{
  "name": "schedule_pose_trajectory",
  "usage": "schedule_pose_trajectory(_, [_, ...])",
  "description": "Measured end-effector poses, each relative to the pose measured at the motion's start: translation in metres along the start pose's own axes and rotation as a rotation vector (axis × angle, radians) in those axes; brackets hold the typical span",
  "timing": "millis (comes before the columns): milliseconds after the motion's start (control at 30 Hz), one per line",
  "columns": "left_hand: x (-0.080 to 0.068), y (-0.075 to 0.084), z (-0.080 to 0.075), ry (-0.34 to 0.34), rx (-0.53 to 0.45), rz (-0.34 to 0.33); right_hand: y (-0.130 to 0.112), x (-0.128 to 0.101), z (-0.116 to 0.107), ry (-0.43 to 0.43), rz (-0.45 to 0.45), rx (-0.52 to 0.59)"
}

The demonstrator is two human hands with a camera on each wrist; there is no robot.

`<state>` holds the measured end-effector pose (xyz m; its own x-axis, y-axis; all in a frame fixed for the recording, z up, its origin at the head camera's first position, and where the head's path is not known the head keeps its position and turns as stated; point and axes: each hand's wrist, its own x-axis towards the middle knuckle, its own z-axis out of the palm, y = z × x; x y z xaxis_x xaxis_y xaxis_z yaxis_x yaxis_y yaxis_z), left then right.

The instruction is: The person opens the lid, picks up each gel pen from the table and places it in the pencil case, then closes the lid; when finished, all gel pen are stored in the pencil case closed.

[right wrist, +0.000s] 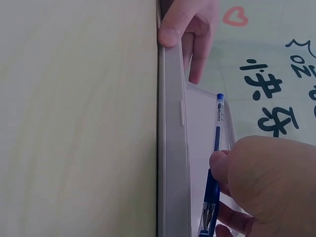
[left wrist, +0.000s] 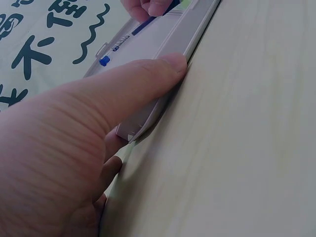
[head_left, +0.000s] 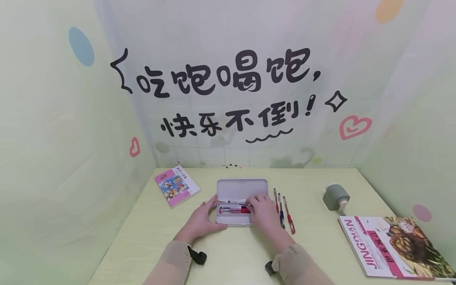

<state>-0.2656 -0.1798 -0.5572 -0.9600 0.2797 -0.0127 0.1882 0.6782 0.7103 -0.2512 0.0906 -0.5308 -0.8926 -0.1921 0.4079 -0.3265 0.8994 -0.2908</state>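
In the head view, a pale metal pencil case (head_left: 233, 220) lies on the table with its lid (head_left: 242, 189) raised at the back. My left hand (head_left: 199, 223) grips its left end, thumb along the front and fingers toward the back. My right hand (head_left: 265, 215) pinches a blue pen (right wrist: 212, 187) over the case, its blue end pointing left. Red pens (head_left: 236, 210) lie in the rear compartment; the fingers partly cover them. The case's right end is hidden behind the right hand.
Beside the case on the right lie a blue pen (head_left: 281, 213) and two red pens (head_left: 289, 217). Farther right are a squat grey-green bottle (head_left: 336, 197) and a large magazine (head_left: 392, 249). A pink-and-white book (head_left: 176, 186) lies at the back left.
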Motion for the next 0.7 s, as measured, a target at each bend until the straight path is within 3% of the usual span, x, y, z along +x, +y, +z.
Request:
schedule_pose_trajectory(167, [0.0,0.0,0.0,0.003,-0.008,0.012,-0.011,0.003,0.002,-0.058,0.011,-0.005])
schedule_pose_trajectory(433, [0.0,0.001,0.0,0.009,0.001,0.026,-0.023,0.003,0.008,-0.068,-0.034,-0.009])
schedule_pose_trajectory(700, [0.0,-0.001,0.001,0.015,0.001,0.031,-0.027,0.004,0.012,-0.135,-0.007,0.0])
